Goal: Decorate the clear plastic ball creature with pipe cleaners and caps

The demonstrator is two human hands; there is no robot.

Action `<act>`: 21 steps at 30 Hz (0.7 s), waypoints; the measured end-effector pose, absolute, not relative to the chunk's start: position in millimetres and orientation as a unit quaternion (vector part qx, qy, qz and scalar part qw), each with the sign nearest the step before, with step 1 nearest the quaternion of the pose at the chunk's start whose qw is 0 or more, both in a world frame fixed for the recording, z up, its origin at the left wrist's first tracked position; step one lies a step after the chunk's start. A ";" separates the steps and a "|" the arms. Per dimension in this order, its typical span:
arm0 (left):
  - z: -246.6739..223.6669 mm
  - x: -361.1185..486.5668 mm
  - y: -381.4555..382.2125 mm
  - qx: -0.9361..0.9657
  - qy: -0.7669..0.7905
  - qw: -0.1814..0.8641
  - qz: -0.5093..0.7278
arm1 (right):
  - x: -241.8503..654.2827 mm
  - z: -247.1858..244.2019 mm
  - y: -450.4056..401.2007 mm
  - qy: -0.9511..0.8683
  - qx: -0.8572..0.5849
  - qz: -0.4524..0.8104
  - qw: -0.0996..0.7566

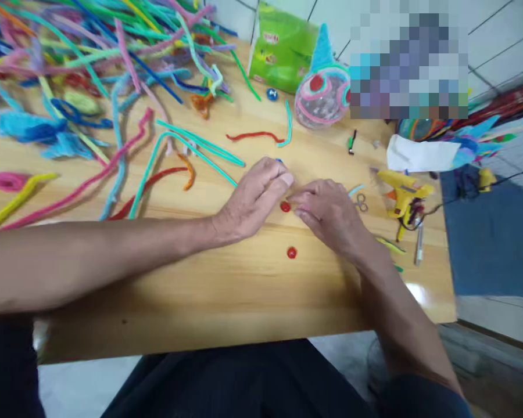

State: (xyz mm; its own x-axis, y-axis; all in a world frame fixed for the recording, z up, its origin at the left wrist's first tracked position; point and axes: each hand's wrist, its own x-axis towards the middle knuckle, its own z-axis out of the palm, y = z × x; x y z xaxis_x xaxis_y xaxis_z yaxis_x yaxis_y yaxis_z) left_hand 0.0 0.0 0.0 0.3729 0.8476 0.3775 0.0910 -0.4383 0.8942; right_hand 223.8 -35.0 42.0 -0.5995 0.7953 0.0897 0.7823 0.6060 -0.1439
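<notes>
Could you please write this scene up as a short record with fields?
Surface: wooden table
Left hand: curled over the table; anything held is hidden
Right hand: fingertips at a small red piece; contact unclear
Nearer the person: second red piece, lying apart
Far left: heap of pipe cleaners
Far side: green packet; clear round container with pink trim
Right side: yellow glue gun

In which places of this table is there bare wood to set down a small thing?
The widest bare patch of the table runs along its near edge, bordered by the left forearm and lower red bead. A smaller one lies between the right hand and the clear container. Crowded: the far left, heaped with pipe cleaners, and the right, around the yellow glue gun.
</notes>
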 end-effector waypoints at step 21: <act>0.4 -1.6 0.0 0.762 0.320 0.392 0.405 | 265.5 74.8 -47.9 -0.720 -0.631 0.149 0.247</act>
State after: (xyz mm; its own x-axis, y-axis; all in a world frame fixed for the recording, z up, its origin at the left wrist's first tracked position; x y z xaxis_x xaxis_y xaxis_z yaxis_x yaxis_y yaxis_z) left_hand -1.6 0.0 0.4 0.4669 0.8046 0.3669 0.1699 -0.4888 0.8557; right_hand 265.5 -47.9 74.8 -0.0811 0.9825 0.1679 0.8358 0.1588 -0.5256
